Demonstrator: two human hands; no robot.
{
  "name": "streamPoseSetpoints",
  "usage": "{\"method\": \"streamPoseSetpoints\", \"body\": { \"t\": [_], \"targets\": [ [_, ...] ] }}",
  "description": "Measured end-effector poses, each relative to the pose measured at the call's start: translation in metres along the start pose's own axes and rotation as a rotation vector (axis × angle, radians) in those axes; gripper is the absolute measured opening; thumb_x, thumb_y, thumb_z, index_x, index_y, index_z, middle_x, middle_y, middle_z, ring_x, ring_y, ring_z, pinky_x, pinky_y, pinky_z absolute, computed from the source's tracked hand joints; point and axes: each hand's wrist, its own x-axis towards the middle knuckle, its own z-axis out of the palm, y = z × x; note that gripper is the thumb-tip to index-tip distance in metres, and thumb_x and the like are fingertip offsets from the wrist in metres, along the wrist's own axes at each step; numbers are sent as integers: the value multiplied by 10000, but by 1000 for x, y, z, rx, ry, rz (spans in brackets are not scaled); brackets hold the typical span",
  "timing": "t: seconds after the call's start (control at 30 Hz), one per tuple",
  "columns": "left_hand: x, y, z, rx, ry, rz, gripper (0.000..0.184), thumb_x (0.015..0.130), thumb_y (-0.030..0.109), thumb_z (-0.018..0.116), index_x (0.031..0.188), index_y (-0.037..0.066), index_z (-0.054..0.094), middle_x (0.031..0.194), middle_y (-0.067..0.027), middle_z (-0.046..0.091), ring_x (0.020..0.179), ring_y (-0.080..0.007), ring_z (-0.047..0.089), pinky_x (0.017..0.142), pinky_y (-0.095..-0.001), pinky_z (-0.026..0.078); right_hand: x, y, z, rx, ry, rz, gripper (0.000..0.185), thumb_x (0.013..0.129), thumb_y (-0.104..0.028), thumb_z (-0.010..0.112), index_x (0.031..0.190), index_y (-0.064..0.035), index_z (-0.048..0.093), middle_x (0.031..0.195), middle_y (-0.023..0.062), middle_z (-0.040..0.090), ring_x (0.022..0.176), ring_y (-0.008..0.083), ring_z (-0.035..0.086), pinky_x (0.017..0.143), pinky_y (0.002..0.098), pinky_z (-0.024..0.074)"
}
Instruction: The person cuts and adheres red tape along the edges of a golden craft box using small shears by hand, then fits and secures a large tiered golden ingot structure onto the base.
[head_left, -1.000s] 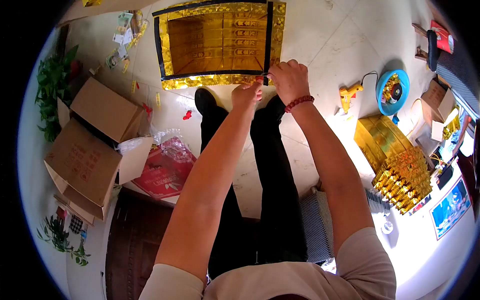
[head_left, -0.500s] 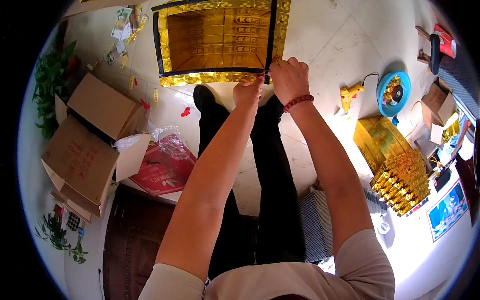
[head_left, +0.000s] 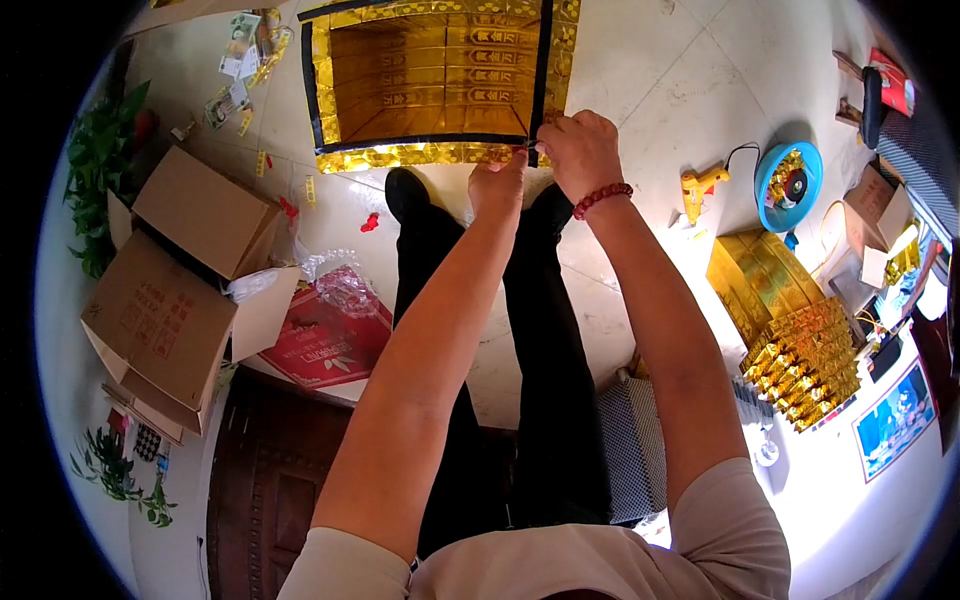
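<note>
A gold foil box (head_left: 400, 157) with an open, hollow front lies at the top of the head view, black strips along its edges. My left hand (head_left: 497, 183) is closed on the box's near right corner, thumb pressed on the rim. Right beside it, my right hand (head_left: 582, 155), with a red bead bracelet (head_left: 602, 199) at the wrist, pinches at the black strip (head_left: 541, 80) where it meets that corner. My fingers hide exactly what the right fingertips hold.
To the right are a yellow glue gun (head_left: 700, 190), a blue basin (head_left: 806, 215) with gold pieces, and another gold box (head_left: 745, 285) beside pleated gold foil (head_left: 803, 362). Cardboard boxes (head_left: 160, 310) and a red flat box (head_left: 330, 340) stand at left.
The box has shifted very slightly to the left and up. My right hand has turned a little at the corner; both hands keep their places there.
</note>
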Motion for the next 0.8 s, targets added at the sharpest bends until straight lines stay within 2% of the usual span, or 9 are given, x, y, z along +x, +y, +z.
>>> {"method": "streamPoseSetpoints", "body": {
  "t": [0.17, 0.23, 0.27, 0.47, 0.53, 0.57, 0.63, 0.77, 0.8],
  "targets": [
    [-13, 12, -1, 8, 32, 4, 220, 786, 228, 708, 860, 31, 645, 762, -34, 626, 625, -118, 573, 552, -241, 462, 0, 4, 3, 22, 14, -19, 40, 763, -153, 653, 801, -140, 655, 753, 12, 594, 850, 220, 538, 845, 388, 390],
    [-17, 15, -2, 14, 30, -38, 429, 723, 322, 710, 943, -38, 630, 897, -169, 663, 835, -265, 635, 750, -351, 475, 1, 6, 5, 32, -40, 1, 61, 777, -174, 637, 831, -157, 661, 797, 15, 602, 902, 227, 537, 904, 445, 365],
    [-19, 17, -2, 14, 30, -39, 429, 723, 322, 710, 943, -38, 630, 897, -169, 663, 835, -265, 635, 750, -351, 475, 1, 6, 5, 42, -95, 19, 86, 792, -195, 620, 861, -174, 667, 841, 18, 611, 953, 233, 535, 964, 502, 339],
    [-21, 19, -1, 35, 28, -48, 410, 733, 322, 704, 929, -29, 625, 893, -151, 667, 836, -262, 635, 751, -348, 475, 1, 11, 8, 95, -83, 8, 86, 788, -211, 628, 857, -178, 668, 832, 8, 607, 946, 228, 533, 948, 495, 354],
    [-14, 11, 1, 27, 44, 28, 225, 793, 211, 699, 871, 15, 619, 727, -34, 601, 587, -115, 543, 528, -241, 416, 1, 12, 8, 114, -73, 5, 80, 785, -213, 630, 844, -175, 670, 820, 8, 606, 943, 230, 533, 946, 496, 353],
    [-12, 6, 1, 27, 44, 27, 225, 793, 211, 699, 871, 15, 619, 727, -34, 601, 587, -115, 543, 528, -241, 416, 2, 13, 8, 133, -63, 2, 75, 783, -214, 632, 831, -173, 672, 808, 9, 605, 941, 231, 533, 945, 497, 352],
    [-10, 3, 0, -14, -23, 29, 418, 739, 341, 702, 905, -34, 620, 875, -148, 665, 826, -259, 635, 748, -353, 477, 4, 14, 7, 132, -87, 3, 70, 781, -213, 633, 818, -170, 673, 800, 12, 604, 935, 231, 533, 930, 475, 365],
    [-2, -7, 1, 35, 1, 4, 422, 738, 347, 708, 895, -35, 623, 871, -146, 665, 824, -254, 635, 744, -354, 478, 6, 14, 0, 204, -119, -36, 70, 789, -208, 621, 796, -165, 676, 791, 25, 605, 893, 239, 547, 842, 411, 418],
    [0, -7, 0, 27, -12, 36, 314, 773, 280, 698, 861, -10, 617, 781, -90, 625, 700, -183, 592, 629, -293, 454, 7, 14, -1, 204, -119, -36, 70, 789, -208, 621, 796, -165, 676, 791, 25, 605, 893, 239, 547, 842, 411, 418]
  ]
}}
